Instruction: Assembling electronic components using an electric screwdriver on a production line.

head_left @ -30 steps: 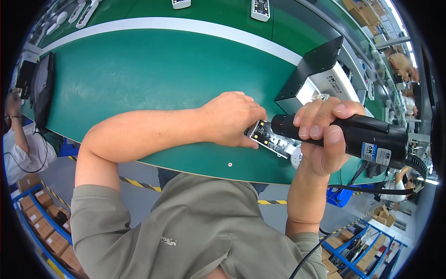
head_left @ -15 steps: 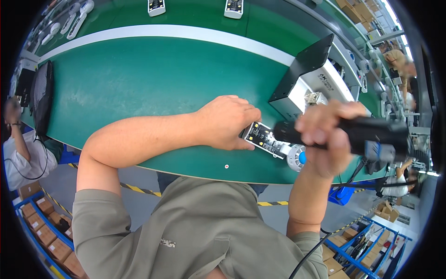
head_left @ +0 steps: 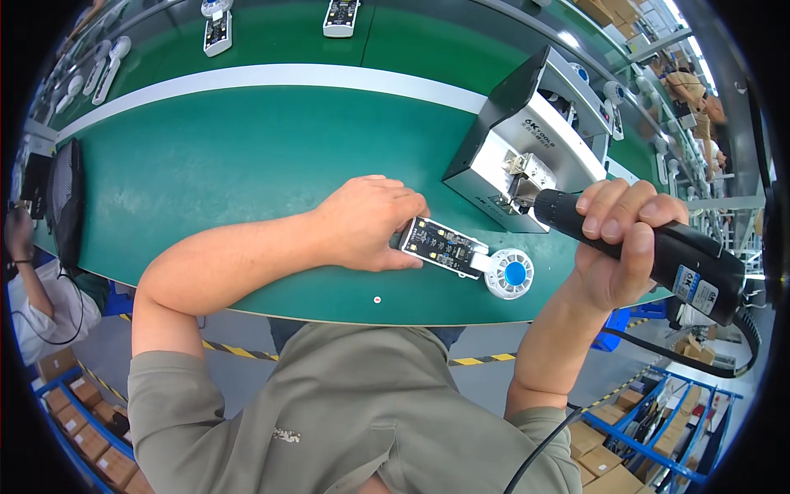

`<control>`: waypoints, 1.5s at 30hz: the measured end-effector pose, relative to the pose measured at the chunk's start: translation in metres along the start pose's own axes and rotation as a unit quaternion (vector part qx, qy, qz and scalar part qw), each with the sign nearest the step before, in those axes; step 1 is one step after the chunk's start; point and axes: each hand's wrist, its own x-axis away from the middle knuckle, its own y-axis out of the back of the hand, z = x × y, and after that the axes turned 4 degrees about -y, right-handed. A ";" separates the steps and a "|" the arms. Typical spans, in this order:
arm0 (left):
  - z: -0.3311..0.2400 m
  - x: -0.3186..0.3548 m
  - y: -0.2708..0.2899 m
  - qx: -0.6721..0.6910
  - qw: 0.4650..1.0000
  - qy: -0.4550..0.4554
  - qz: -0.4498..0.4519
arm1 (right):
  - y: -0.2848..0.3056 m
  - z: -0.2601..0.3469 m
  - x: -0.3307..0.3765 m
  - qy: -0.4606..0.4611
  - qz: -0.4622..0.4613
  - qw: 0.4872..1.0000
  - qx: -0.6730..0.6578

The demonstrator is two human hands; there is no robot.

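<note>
So the white handheld unit (head_left: 481,262) is lying on the green counter (head_left: 230,165), handle open, with its circuit board (head_left: 443,244) facing up and a round vented head (head_left: 509,274) with a blue middle at the board's 4 o'clock. The left hand (head_left: 374,226) is at 9 to 10 o'clock from the board, fingers and thumb closed around that end of the handle. The right hand (head_left: 615,267), out at 3 o'clock, has a full fist round a corded black electric screwdriver (head_left: 691,257), whose nose points up toward 10 o'clock. The bit is right at the metal outlet of a silver-and-black screw feeder (head_left: 551,136), about 1 to 2 o'clock from the board; can't tell if it's touching, or if there's a screw on it. My read is this is the fetch-a-screw step, with the unit just parked under the left hand. IMO the next move calls for a clean pickup on the bit, then a swing down toward 8 o'clock and a straight-down line over the board, left hand not letting the handle twist. There's also a small white dot (head_left: 378,300) at 8 o'clock, no clue what it is.
</note>
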 end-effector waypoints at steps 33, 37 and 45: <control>-0.003 0.007 -0.006 -0.026 0.999 -0.017 -0.022 | -0.101 -0.009 0.032 -0.146 0.075 0.975 -0.146; -0.001 0.012 -0.006 -0.016 0.999 -0.031 -0.035 | -0.107 -0.014 0.029 -0.145 0.069 0.976 -0.146; 0.015 0.061 0.062 -0.017 0.996 0.073 -0.056 | -0.057 0.031 0.031 -0.067 0.016 0.968 -0.240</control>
